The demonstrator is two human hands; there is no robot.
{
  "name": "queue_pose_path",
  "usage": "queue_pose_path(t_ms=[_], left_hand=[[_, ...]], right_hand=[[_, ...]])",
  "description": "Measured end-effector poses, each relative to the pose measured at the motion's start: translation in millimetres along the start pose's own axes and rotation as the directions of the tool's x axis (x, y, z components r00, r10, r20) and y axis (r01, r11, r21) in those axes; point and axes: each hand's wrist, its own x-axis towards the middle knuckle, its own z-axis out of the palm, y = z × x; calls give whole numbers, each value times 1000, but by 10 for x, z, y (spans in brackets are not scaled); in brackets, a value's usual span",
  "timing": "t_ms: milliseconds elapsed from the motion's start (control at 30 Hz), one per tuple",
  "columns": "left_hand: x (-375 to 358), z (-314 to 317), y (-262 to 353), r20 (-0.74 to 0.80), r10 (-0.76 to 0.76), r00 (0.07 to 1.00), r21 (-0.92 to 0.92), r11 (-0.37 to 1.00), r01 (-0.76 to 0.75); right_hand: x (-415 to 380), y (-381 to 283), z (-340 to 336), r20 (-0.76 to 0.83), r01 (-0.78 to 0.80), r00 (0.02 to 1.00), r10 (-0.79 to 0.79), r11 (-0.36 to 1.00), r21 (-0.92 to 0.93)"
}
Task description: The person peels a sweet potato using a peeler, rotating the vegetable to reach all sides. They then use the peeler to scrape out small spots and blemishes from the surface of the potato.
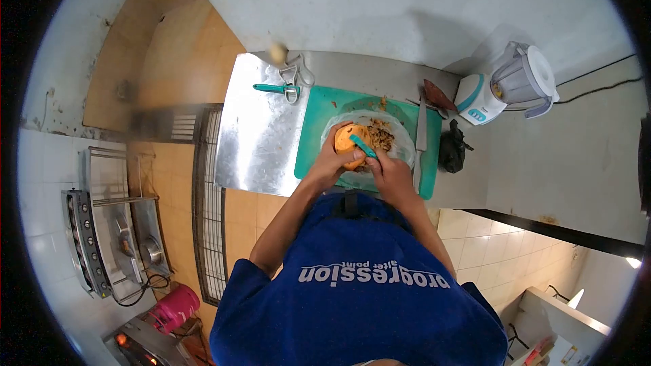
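Note:
My left hand [333, 160] is wrapped around a rounded piece of orange-fleshed fruit [344, 137] above a cutting board. The kind of fruit is not certain. My right hand [390, 171] grips a small teal-handled tool [362, 145] whose end lies against the fruit; its blade cannot be made out. Under both hands, a clear plastic bag [405, 141] lies spread out, with brown and orange scraps [381, 137] on it. The bag rests on the green cutting board [308, 142]. A knife [422, 129] lies along the board's right side.
On the steel table [254, 142], a teal-handled peeler [274, 89] lies at the back left. To the right are a blender [505, 88], a knotted black bag [454, 147] and a dark reddish-brown piece [439, 95]. A wall rises behind; a metal floor grate [209, 210] runs at left.

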Motion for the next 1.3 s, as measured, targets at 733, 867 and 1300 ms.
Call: queue_pose_path(t_ms=[733,867,1300], left_hand=[[92,57,2,-295,159,942,244,966,-87],[39,25,74,-313,100,944,213,976,-33],[3,33,21,-165,151,975,291,952,-98]], right_hand=[[170,-40,359,-221,90,973,-72,993,72],[213,-15,401,51,-142,990,133,899,415],[245,240,206,-137,1,990,-17,993,-117]])
